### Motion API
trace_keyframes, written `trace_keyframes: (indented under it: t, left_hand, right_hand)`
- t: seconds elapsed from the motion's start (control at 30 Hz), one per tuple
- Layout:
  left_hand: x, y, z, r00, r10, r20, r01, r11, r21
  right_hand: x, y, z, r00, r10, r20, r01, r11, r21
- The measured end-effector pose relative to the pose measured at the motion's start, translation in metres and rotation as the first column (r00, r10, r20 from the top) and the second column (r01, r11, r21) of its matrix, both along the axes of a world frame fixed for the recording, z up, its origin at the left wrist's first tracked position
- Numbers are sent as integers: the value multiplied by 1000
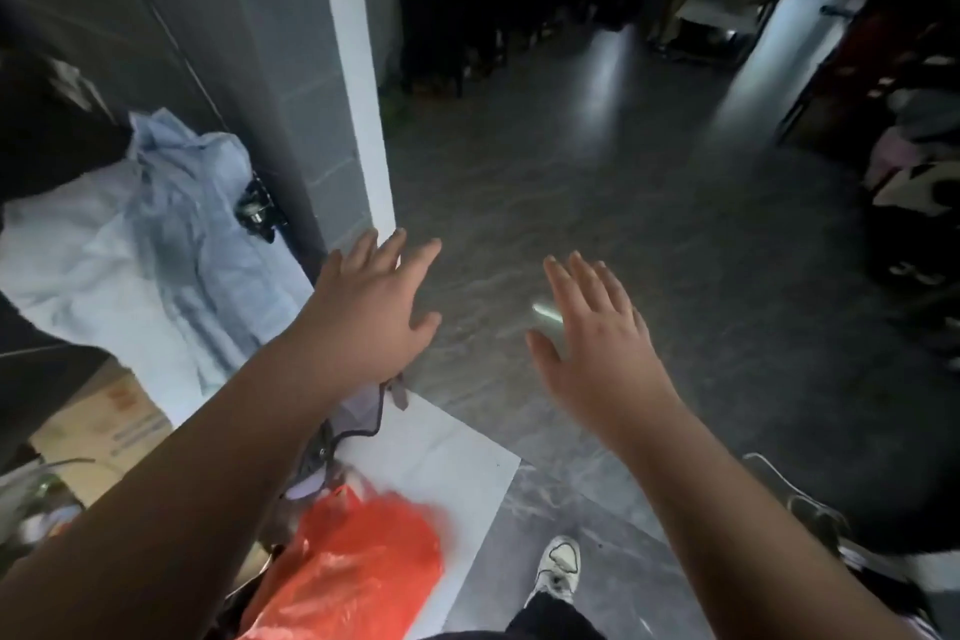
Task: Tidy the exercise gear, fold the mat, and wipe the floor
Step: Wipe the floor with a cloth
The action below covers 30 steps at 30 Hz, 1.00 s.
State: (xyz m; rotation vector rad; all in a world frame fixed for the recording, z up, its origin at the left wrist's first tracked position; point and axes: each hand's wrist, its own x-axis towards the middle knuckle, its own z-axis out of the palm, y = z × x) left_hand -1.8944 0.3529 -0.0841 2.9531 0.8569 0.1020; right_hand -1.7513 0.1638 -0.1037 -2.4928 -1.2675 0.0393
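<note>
Orange bag (358, 572) lies nearest, by my shoe (560, 568) on a white sheet (441, 452). Above them my left hand (371, 312) and right hand (597, 333) hang spread wide, holding nothing, over the grey floor (597, 182). I see no mat or gear I can name; dim clutter sits at the far wall. I judge I should walk on, hands free, and find the mat before wiping.

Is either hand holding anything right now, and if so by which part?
Nothing is held: the left hand and right hand are both open, fingers spread above the floor.
</note>
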Motion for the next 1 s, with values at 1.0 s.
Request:
trace_keyframes:
  t: [1.0]
  left_hand:
    - [476, 286, -42, 999, 37, -31, -41, 987, -155]
  right_hand:
    - [485, 265, -22, 994, -89, -58, 84, 993, -80]
